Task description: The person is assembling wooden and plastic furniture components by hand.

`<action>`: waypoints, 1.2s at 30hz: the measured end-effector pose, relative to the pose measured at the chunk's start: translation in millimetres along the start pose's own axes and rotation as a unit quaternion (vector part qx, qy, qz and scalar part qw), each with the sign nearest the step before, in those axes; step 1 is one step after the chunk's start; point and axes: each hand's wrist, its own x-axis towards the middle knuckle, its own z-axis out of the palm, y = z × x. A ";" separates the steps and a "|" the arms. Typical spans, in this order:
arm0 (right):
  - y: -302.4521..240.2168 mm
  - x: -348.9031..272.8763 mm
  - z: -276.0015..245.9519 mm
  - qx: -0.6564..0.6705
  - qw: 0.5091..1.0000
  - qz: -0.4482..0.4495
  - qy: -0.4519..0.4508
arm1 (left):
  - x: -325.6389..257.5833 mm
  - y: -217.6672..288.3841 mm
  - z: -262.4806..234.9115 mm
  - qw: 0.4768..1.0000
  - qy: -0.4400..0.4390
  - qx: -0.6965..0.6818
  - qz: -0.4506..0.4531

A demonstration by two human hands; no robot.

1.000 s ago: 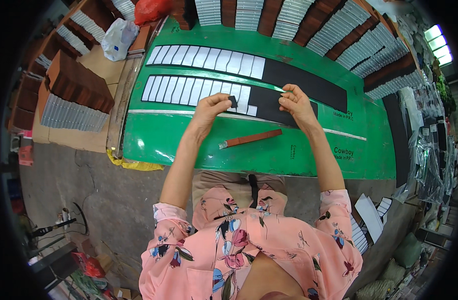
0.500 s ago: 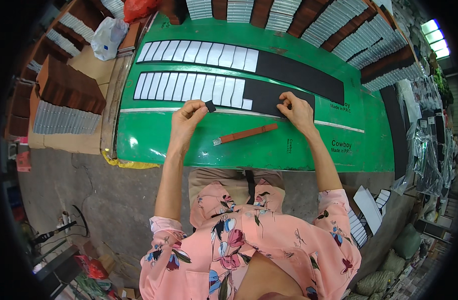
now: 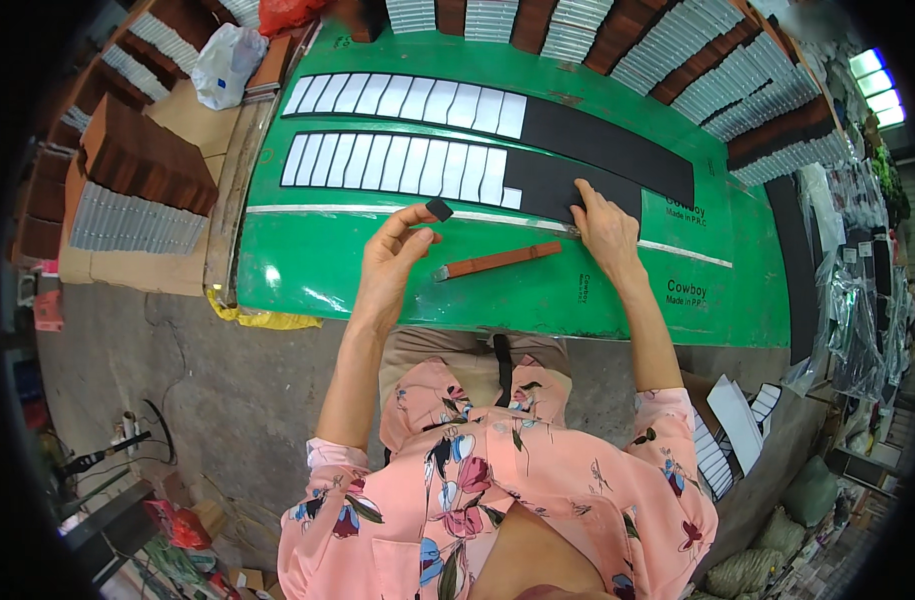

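Observation:
Between the fingertips of my left hand (image 3: 395,245) is a small black square piece (image 3: 439,209), raised just in front of the nearer strip. My right hand (image 3: 609,230) rests on the right part of that black strip (image 3: 547,180), index finger stretched out and thumb apart. White panels in a row cover the strip's left part, and one small white square (image 3: 513,198) lies at its near edge. Behind it lies a similar black strip (image 3: 607,145) with white panels on its left. A reddish-brown flat stick (image 3: 502,261) with a pale tip lies between my hands.
The strips lie on a green table (image 3: 377,290). Brown-and-silver stacks (image 3: 657,50) line its far edge. Another stack (image 3: 142,190) stands on cardboard at left, near a white plastic bag (image 3: 225,65). Clear plastic sheets (image 3: 837,290) hang at right.
My left hand has turned and moved slightly right, still holding the black square. My right hand's fingers have gone from curled to stretched out on the strip. The whole view has shifted a little.

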 end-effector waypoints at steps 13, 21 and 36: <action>-116.8 7.3 -59.2 0.335 0.934 -0.038 0.115 | -30.6 6.0 35.2 0.998 -0.047 -0.006 0.040; -133.4 14.4 -47.6 0.356 0.922 -0.046 0.145 | -31.5 3.6 33.9 0.986 -0.071 0.080 0.127; -116.9 26.1 -60.1 0.273 0.944 -0.148 0.114 | -24.4 34.3 16.5 0.739 0.093 0.586 0.321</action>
